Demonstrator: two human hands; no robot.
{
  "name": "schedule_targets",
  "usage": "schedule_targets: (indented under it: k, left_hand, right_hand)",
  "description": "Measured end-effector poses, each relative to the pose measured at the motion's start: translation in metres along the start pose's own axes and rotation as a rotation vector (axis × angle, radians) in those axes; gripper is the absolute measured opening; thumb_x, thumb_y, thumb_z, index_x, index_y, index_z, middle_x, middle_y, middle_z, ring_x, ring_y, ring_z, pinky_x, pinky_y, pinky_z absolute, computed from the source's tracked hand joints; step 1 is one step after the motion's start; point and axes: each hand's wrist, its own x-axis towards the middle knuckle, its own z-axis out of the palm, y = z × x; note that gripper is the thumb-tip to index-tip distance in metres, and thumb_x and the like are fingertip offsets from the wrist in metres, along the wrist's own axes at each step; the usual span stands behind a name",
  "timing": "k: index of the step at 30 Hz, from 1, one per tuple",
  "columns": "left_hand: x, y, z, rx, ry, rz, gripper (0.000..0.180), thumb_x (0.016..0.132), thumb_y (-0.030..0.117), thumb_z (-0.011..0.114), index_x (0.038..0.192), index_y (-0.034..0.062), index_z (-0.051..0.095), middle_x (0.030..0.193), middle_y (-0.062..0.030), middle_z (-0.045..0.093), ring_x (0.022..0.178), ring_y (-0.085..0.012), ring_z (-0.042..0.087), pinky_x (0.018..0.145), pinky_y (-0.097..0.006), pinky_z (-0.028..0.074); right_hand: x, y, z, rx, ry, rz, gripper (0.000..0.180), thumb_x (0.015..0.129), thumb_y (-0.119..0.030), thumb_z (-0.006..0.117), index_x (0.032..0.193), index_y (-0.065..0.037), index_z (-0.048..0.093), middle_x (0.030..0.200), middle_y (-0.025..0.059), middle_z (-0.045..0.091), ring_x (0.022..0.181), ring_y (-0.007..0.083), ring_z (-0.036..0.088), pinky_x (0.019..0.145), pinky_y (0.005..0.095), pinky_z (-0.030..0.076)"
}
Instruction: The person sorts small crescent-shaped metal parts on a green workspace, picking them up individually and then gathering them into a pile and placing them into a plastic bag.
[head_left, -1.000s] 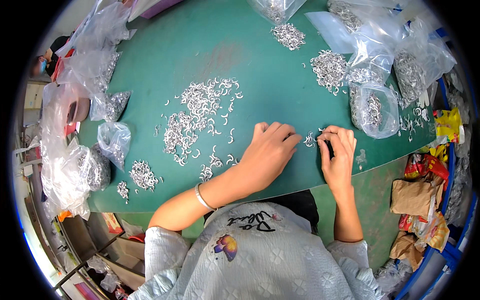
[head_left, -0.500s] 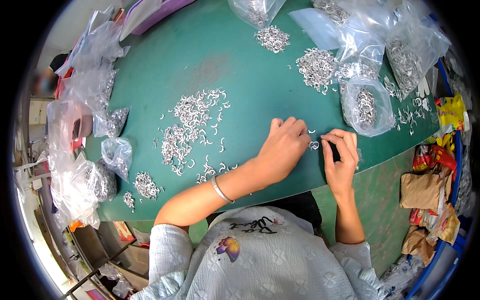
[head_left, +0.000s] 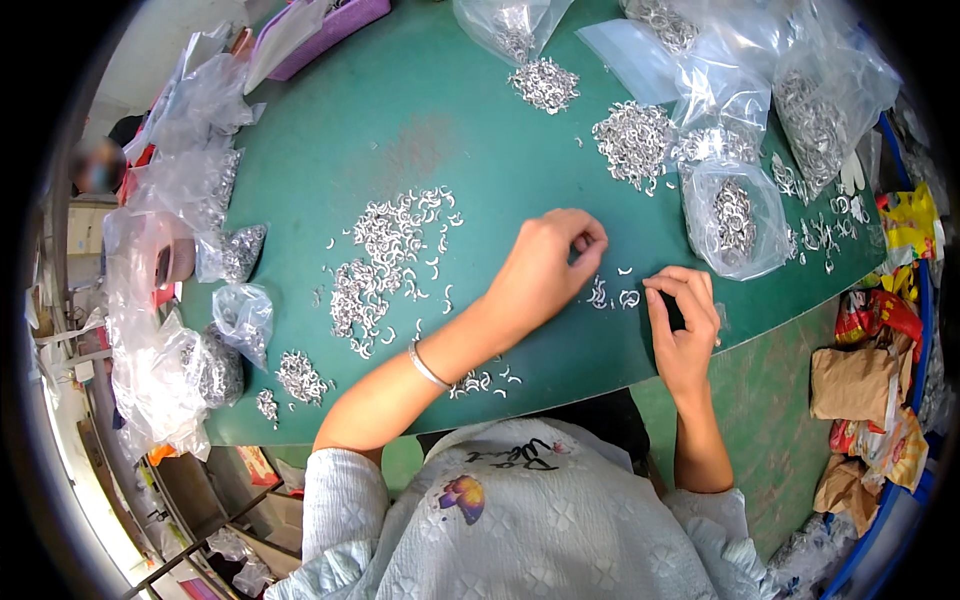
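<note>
The left hand point(head_left: 545, 265) rests on the green counter point(head_left: 420, 120) with fingers curled in, fingertips pinched together near a few small curved metal clips point(head_left: 612, 293); whether it grips one is too small to tell. Just right, the right hand point(head_left: 685, 320) pinches thumb and forefinger beside those same clips, likely to pick singles from the group. The big loose pile of clips point(head_left: 385, 260) lies to the left, with filled plastic bags point(head_left: 735, 215) at the far right.

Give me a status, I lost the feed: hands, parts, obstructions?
Left hand pinched shut, contents hidden. Right hand fingertips beside small metal clips on green table. Nothing between them.
</note>
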Motion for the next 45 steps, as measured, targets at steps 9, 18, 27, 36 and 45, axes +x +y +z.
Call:
schedule_targets:
  k: [9,18,27,36,45]
  left_hand:
    - [0.096,-0.054,-0.03,-0.148,0.305,-0.149,0.014,0.087,0.003,0.064,0.098,-0.0053,0.068,0.087,-0.0092,0.072,0.08,-0.0128,0.066,0.073,-0.023,0.051]
    - [0.051,-0.031,-0.047,-0.061,0.204,-0.131,0.024,0.09,0.0,0.059,0.113,-0.0023,0.065,0.098,-0.0113,0.071,0.092,-0.016,0.067,0.08,-0.028,0.052]
    - [-0.105,0.0,-0.07,0.252,0.014,-0.062,0.032,0.079,0.0,0.07,0.11,0.002,0.064,0.111,-0.0126,0.061,0.101,-0.0296,0.059,0.088,-0.036,0.046]
    - [-0.175,0.003,-0.056,0.485,0.093,-0.114,0.037,0.075,0.004,0.073,0.111,0.0059,0.064,0.112,-0.0087,0.056,0.099,-0.026,0.052,0.085,-0.038,0.037]
    - [-0.189,0.002,-0.046,0.487,0.139,-0.068,0.03,0.075,0.004,0.073,0.103,0.0087,0.067,0.115,-0.0082,0.056,0.105,-0.028,0.053,0.085,-0.04,0.035]
  right_hand:
    - [0.0,0.0,0.001,-0.015,-0.002,-0.007,0.011,0.079,0.007,0.066,0.088,0.003,0.066,0.088,0.0119,0.061,0.082,0.0266,0.056,0.073,0.0341,0.046]
    - [0.003,0.0,0.0,-0.055,0.008,0.013,0.009,0.081,0.007,0.064,0.089,0.003,0.065,0.087,0.0122,0.061,0.082,0.0267,0.056,0.074,0.0349,0.046]
    - [-0.007,-0.027,0.007,-0.143,-0.123,-0.118,0.02,0.076,0.001,0.069,0.096,-0.001,0.067,0.1,0.0106,0.063,0.097,0.0292,0.057,0.085,0.0382,0.042]
    - [-0.038,-0.07,0.046,-0.092,-0.706,-0.426,0.033,0.076,-0.013,0.072,0.107,-0.005,0.065,0.117,0.0074,0.059,0.107,0.0303,0.054,0.086,0.0424,0.041]
    - [-0.039,-0.08,0.059,-0.103,-0.503,-0.336,0.019,0.074,-0.005,0.073,0.092,-0.005,0.068,0.1,0.0061,0.061,0.09,0.0265,0.055,0.074,0.0382,0.038]
